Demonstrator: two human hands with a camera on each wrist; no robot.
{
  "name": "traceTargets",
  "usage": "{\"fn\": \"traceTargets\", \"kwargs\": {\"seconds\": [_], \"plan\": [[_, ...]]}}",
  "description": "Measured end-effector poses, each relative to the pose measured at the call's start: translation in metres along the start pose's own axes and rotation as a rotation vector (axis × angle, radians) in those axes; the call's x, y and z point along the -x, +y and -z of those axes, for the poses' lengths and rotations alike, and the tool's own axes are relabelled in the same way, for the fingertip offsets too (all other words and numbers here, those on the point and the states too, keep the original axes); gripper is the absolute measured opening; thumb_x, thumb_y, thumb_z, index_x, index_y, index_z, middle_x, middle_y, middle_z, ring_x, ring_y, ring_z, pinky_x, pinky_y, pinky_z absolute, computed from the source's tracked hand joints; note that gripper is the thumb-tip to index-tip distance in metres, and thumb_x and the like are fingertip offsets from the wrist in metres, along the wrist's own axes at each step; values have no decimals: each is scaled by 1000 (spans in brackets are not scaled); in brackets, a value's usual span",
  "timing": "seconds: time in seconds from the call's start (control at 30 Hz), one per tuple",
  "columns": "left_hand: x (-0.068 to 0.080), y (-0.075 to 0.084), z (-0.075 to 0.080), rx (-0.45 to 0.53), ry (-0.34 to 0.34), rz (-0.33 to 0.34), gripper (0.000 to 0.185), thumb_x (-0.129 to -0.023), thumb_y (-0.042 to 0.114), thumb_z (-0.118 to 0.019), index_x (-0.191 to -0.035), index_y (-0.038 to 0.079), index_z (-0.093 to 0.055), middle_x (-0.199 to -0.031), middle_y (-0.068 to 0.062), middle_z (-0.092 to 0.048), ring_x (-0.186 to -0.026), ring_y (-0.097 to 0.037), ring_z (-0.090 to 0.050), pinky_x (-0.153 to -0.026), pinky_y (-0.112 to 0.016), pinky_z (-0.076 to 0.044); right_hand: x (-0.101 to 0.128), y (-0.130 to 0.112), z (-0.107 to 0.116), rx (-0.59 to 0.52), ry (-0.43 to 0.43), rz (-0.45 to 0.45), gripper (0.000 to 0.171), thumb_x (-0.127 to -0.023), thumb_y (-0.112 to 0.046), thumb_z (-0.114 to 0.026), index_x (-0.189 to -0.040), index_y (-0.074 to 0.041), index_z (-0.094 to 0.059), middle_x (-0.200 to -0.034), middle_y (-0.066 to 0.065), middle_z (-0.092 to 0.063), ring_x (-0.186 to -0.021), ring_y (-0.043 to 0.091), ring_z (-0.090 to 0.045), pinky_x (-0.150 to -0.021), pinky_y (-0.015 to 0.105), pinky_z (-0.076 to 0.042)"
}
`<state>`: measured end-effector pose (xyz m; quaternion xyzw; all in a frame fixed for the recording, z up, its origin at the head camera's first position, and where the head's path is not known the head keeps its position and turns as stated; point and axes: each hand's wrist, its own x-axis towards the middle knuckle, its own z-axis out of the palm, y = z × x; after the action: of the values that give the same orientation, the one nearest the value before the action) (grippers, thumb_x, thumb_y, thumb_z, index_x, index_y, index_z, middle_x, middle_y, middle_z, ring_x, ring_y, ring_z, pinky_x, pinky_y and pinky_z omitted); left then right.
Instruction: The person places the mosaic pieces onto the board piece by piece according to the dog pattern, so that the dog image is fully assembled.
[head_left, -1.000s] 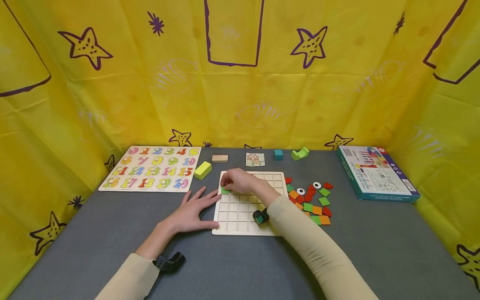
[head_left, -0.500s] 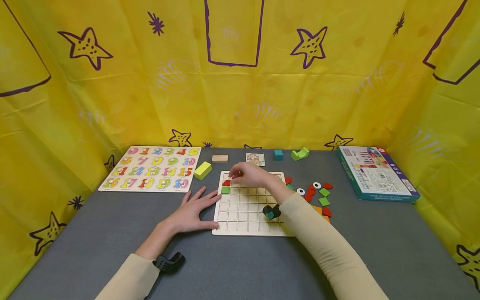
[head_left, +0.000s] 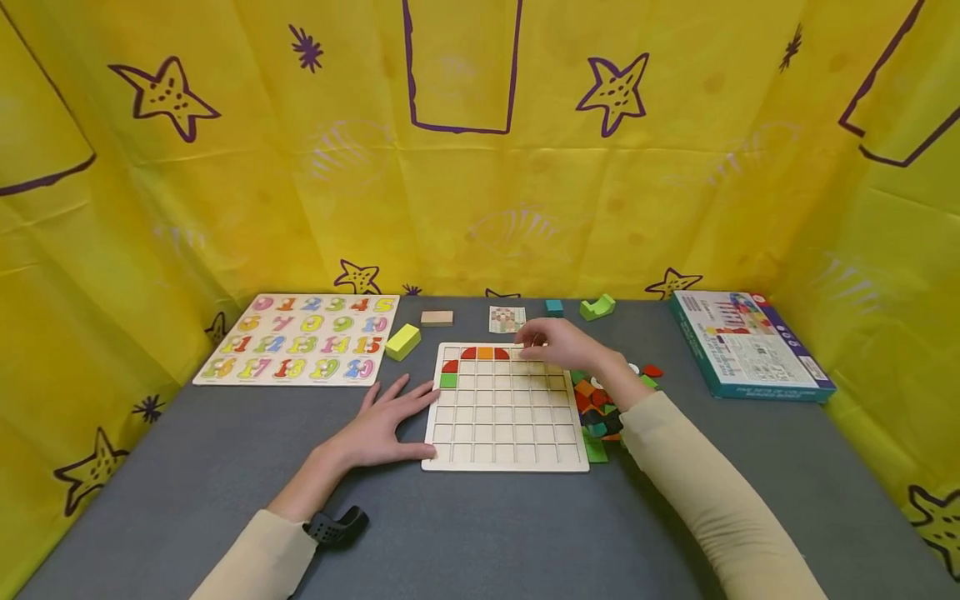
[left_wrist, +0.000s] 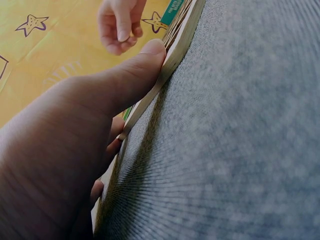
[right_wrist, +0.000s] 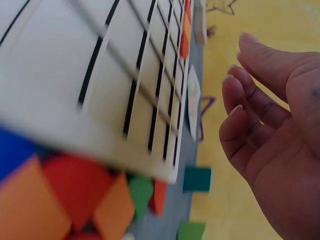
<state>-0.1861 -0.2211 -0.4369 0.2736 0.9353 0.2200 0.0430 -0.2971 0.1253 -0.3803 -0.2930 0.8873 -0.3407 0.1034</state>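
Note:
A pale wooden grid board (head_left: 493, 414) lies on the grey table. My left hand (head_left: 384, 427) rests at its left edge with fingers spread, and in the left wrist view the thumb (left_wrist: 145, 62) touches the rim. Along the board's top row sit a red piece (head_left: 468, 354), an orange square (head_left: 485, 353) and another red piece (head_left: 502, 354). Below them at the left are a red piece (head_left: 450, 367) and a green square (head_left: 448, 381). My right hand (head_left: 564, 344) hovers over the upper right corner; the right wrist view shows its fingers loosely bent, holding nothing.
Loose coloured pieces (head_left: 585, 390) lie right of the board, partly behind the right wrist. A pattern card (head_left: 507, 319), a teal cube (head_left: 554, 308) and a green arch block (head_left: 597, 307) stand behind. A number board (head_left: 300, 342) lies left, a flat box (head_left: 750, 346) right.
My right hand has moved rightward from the board's upper left, uncovering the red and green pieces there and the red, orange and red ones in the top row. The left hand stays put.

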Motion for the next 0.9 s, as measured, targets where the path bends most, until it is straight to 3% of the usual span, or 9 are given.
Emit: {"fn": "traceTargets", "kwargs": {"seconds": [0.47, 0.67, 0.9], "plan": [[-1, -1, 1, -1, -2, -9, 94, -82, 69, -70, -157, 21, -40, -162, 0, -34, -151, -41, -12, -111, -71, 3, 29, 47, 26, 25, 57, -146, 23, -98, -16, -69, -117, -3, -68, -104, 8, -65, -94, 25, -59, -87, 42, -51], [-2, 0, 2, -1, -12, 2, 95, -82, 70, -70, -158, 21, -40, -161, 0, -35, -151, -41, -11, -111, -71, 3, 35, 60, 29, 45, 34, -196, 23, -98, -15, -69, -116, 0, -68, -104, 10, -67, -93, 27, -59, -91, 45, -50], [-1, -1, 1, 1, -10, 4, 95, -82, 69, -70, -157, 20, -40, -162, 0, -34, -151, -41, -11, -110, -71, 3, 35, 69, 27, 102, -1, -190, 21, -97, -14, -70, -114, -1, -69, -101, 8, -68, -90, 25, -60, -90, 46, -50]]}}
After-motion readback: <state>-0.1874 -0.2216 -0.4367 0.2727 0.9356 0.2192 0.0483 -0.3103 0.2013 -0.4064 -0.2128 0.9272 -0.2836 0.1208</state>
